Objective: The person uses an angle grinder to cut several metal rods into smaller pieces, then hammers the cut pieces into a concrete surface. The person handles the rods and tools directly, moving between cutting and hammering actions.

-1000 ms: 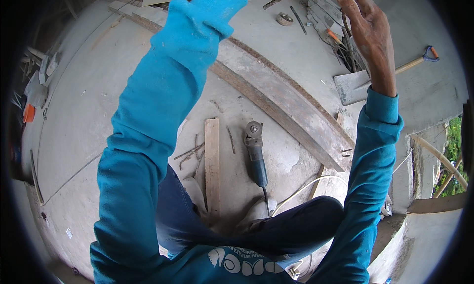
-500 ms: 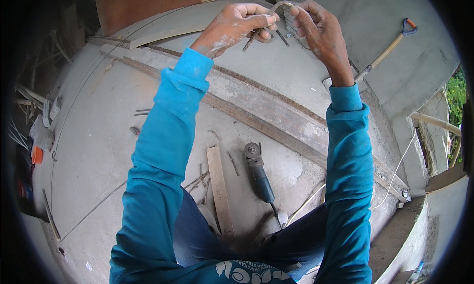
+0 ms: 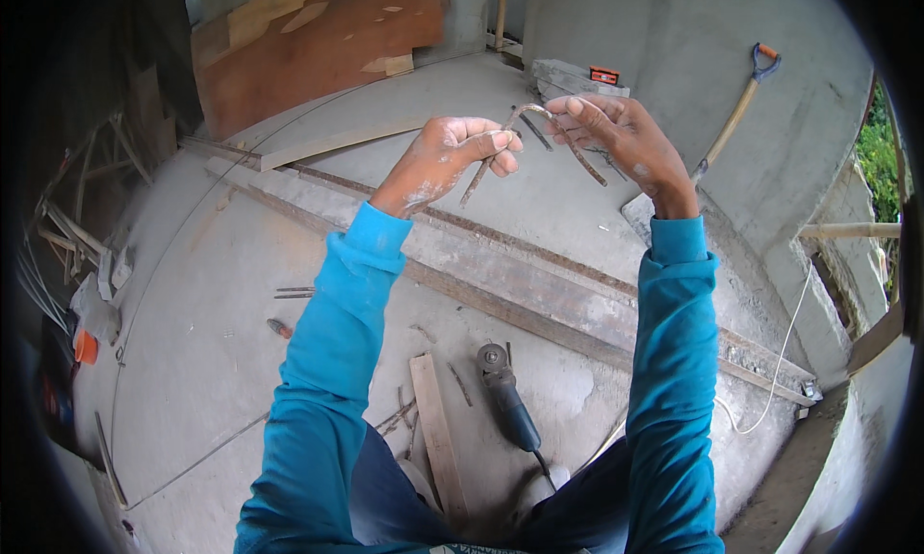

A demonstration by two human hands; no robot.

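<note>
- Left grip [image 3: 448,159], upper centre of the frame: thumb and fingers were pinched together on the left leg of the bent rod [image 3: 531,107], below its curve.
- Right grip [image 3: 630,140], right of upper centre: fingers were partly curled, tips at the rod's right leg just past the curve. Whether they clasped it or merely touched it could not be determined.
- Bent rod, upper centre: held raised above the concrete floor [image 3: 221,323], curve uppermost, both ends pointing down, the right leg slanting toward the right of the frame. Surface was brownish and uneven, consistent with rusted metal.
- Handling, as judged: light enough for one grip, stiff, unlikely to yield to finger pressure, not fragile. The rough surface probably gave fair friction; the pale residue on the left grip might have reduced it slightly. The ends, if sharp, were best avoided.
- Hold, as judged: one pinch on each leg, close below the curve, was preferable. A single pinch near an end would likely have let the rod swing.
- Outward, a long beam [image 3: 520,281] crossed the frame diagonally, upper left to lower right.
- Lower centre: an angle grinder [image 3: 510,400] lay to the right of a wooden batten [image 3: 438,434].
- Upper right: a shovel [image 3: 728,127] showed, its handle slanting upward.
</note>
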